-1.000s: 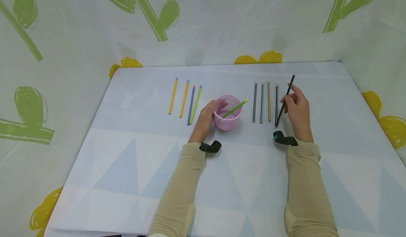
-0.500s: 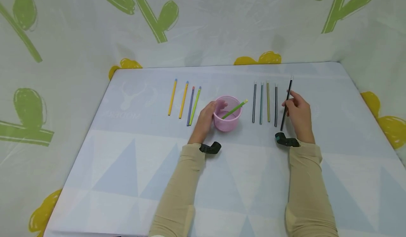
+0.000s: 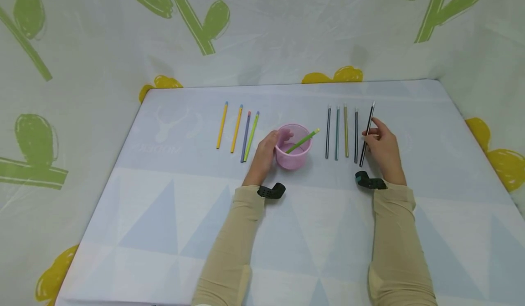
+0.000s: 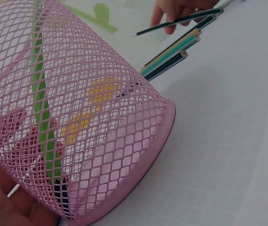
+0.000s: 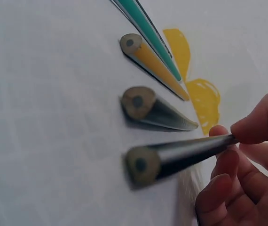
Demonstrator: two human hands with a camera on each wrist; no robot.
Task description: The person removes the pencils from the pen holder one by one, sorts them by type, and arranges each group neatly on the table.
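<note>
A pink mesh pencil cup stands mid-table, with a green pencil leaning inside it. My left hand holds the cup from its left side; in the left wrist view its fingers show through the mesh. My right hand pinches a black pencil between thumb and fingers. That pencil is slightly tilted at the right end of a row. Beside it lie another black pencil, a yellowish one, a teal one and a dark one, roughly parallel.
Left of the cup lie two yellow pencils, a purple pencil and a light green pencil, the last two touching near their lower ends. A patterned cloth covers the table. Behind it rises a leaf-print wall.
My right hand has brought the black pencil left and lower, beside the row, and turned it closer to parallel with the others. The left hand and cup have stayed in place.
</note>
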